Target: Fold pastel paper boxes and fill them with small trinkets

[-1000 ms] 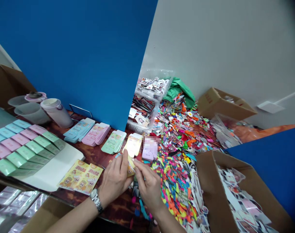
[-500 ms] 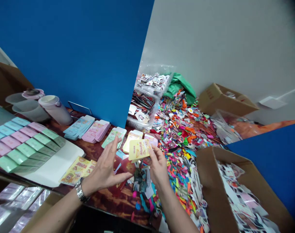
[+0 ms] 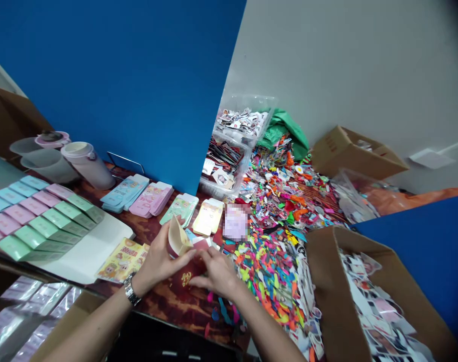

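Observation:
My left hand [image 3: 159, 259], with a metal watch on its wrist, is closed on a small yellow paper box [image 3: 177, 238] that stands opened up at the table's near middle. My right hand [image 3: 218, 269] lies just right of it, fingers curled down over small items beside a dark red packet [image 3: 185, 275]; what it grips is hidden. Flat yellow box blanks [image 3: 208, 216] lie just beyond the hands.
Stacks of blue [image 3: 125, 192], pink [image 3: 152, 199] and green [image 3: 179, 209] flat boxes line the blue partition. Folded boxes [image 3: 43, 221] sit in rows at left. A heap of colourful small pieces [image 3: 277, 241] covers the right. Cardboard boxes [image 3: 364, 296] and clear tubs [image 3: 229, 166] stand around.
The yellow box passed from my right hand, which held it up flat, to my left hand and now stands opened. My right hand dropped to the table by the red packet.

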A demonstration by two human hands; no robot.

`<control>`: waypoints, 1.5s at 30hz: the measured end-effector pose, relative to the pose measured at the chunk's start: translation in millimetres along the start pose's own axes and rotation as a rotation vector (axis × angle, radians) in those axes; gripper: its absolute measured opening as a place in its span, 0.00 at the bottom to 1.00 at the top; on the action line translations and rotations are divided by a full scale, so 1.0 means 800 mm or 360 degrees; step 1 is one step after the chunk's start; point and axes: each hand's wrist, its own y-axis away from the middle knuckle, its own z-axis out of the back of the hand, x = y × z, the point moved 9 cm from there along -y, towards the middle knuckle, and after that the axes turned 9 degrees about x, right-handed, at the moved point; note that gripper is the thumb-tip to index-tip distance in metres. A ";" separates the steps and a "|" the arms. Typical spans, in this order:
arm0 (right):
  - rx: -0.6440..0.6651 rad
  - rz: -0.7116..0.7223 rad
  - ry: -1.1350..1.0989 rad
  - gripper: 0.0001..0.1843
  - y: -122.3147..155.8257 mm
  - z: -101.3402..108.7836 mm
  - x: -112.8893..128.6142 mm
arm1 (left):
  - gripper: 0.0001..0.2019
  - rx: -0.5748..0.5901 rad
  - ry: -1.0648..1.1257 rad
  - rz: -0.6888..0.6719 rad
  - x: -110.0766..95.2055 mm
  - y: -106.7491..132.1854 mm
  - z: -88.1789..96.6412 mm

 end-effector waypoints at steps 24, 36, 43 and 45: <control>-0.1443 0.0285 -0.0532 0.11 0.106 0.153 -0.003 | 0.27 0.0101 -0.0427 -0.0191 0.013 0.011 -0.056; -0.1082 -0.0606 -0.0211 0.15 0.120 0.126 -0.166 | 0.30 0.0302 -0.0445 -0.0225 0.018 0.020 -0.101; -0.0895 -0.1002 -0.0085 0.18 0.103 0.123 -0.325 | 0.35 0.0321 -0.0404 -0.0283 0.004 0.025 -0.119; -0.0864 -0.1004 -0.0087 0.13 0.094 0.119 -0.336 | 0.36 0.0339 -0.0410 -0.0276 0.007 0.027 -0.122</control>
